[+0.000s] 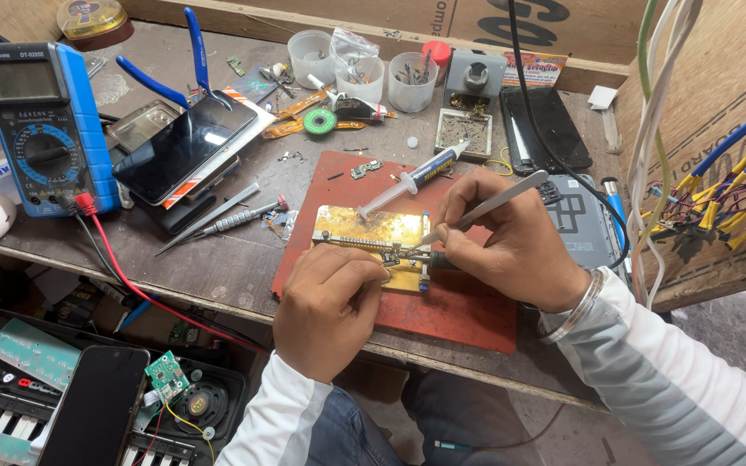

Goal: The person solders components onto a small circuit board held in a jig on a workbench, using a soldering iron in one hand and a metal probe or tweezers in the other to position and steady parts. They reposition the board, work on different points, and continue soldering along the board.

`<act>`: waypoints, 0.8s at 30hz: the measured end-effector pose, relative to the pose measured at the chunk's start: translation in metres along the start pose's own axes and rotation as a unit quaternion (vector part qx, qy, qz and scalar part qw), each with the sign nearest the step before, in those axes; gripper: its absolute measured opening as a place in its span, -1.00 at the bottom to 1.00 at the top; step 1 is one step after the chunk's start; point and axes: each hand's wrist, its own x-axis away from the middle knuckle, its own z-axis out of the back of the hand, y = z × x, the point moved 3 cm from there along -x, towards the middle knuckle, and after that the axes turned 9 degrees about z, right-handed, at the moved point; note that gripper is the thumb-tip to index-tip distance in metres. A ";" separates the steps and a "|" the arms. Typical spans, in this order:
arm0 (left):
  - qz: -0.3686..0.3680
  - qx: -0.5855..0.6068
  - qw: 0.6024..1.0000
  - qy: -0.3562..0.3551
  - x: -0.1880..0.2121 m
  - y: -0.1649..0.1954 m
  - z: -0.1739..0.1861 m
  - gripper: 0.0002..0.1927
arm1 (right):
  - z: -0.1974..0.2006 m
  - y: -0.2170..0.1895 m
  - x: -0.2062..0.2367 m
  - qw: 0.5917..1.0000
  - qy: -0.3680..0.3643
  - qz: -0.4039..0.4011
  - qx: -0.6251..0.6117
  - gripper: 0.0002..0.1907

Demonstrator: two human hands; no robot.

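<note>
My right hand [511, 242] grips metal tweezers [498, 200], their tips pointing down at a small circuit board clamped in a brass-coloured holder [364, 229]. That holder sits on a red work mat [459, 306]. My left hand [330, 306] is curled, resting on the near edge of the holder and steadying it. A flux syringe [412, 179] lies slanted across the mat just beyond the holder, its tip over the holder's far edge. The board itself is tiny and partly hidden by my fingers.
A blue multimeter [41, 125] with a red lead stands at the left, beside a dark phone [185, 147] and blue-handled pliers [166, 82]. Small plastic cups [363, 73], a solder-wick roll [319, 121], a screwdriver [239, 220], a black phone [546, 129] and a bundle of blue wires [736, 173] surround the mat. A keyboard [10, 397] lies below the bench.
</note>
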 end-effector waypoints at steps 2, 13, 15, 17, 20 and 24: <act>0.001 0.000 1.000 0.001 0.000 0.000 0.000 -0.85 | 0.000 0.000 0.000 1.000 -0.002 0.003 0.004 -0.86; 0.002 -0.003 1.000 0.002 0.000 0.001 0.000 -0.85 | 0.000 0.001 0.000 1.000 -0.006 0.005 0.003 -0.86; 0.001 -0.004 1.000 0.003 0.000 0.000 0.000 -0.85 | 0.000 0.001 0.000 1.000 -0.005 0.001 -0.001 -0.86; 0.001 -0.004 1.000 0.002 0.000 0.000 0.000 -0.85 | 0.000 0.001 0.000 1.000 -0.004 0.001 -0.005 -0.86; 0.002 -0.004 1.000 0.001 0.000 0.000 -0.001 -0.85 | 0.000 0.000 0.000 1.000 -0.005 0.007 -0.001 -0.86; 0.003 -0.004 1.000 0.000 0.000 -0.001 -0.001 -0.85 | 0.000 0.001 0.000 1.000 -0.002 -0.002 -0.017 -0.86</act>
